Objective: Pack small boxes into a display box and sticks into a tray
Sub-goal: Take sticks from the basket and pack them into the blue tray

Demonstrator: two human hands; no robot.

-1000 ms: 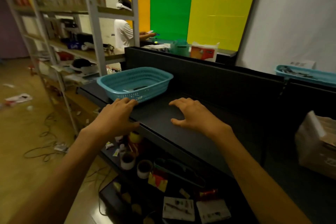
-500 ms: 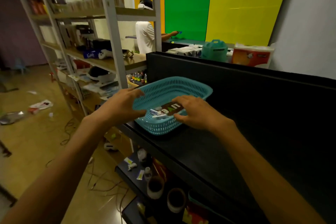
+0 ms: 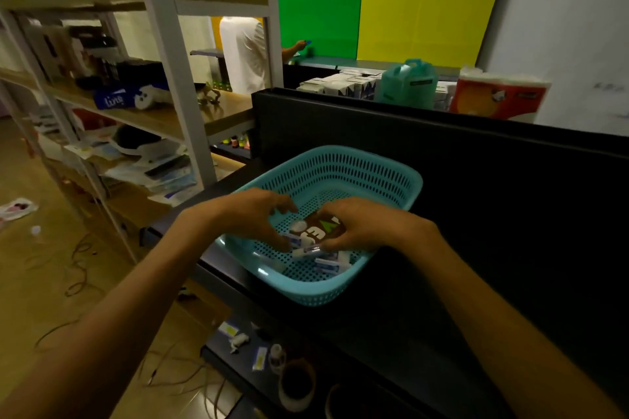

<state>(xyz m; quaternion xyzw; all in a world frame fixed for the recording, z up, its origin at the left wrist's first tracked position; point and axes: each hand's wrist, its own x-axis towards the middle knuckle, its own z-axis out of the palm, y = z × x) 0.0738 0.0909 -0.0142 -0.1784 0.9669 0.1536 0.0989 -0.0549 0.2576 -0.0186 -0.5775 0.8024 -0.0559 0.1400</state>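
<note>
Two bare forearms reached in from the bottom edge, one on each side. No sleeves, watch, bracelets or rings showed. The left hand (image 3: 253, 214) and the right hand (image 3: 366, 226) were gloveless, with short fingernails. Dim light and blur hid finer detail.

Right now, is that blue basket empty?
No. The basket holds a brown pack and small white items near both hands.

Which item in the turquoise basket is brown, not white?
The brown packet with white and green print, between both hands; the small boxes near it are white and blue.
</note>
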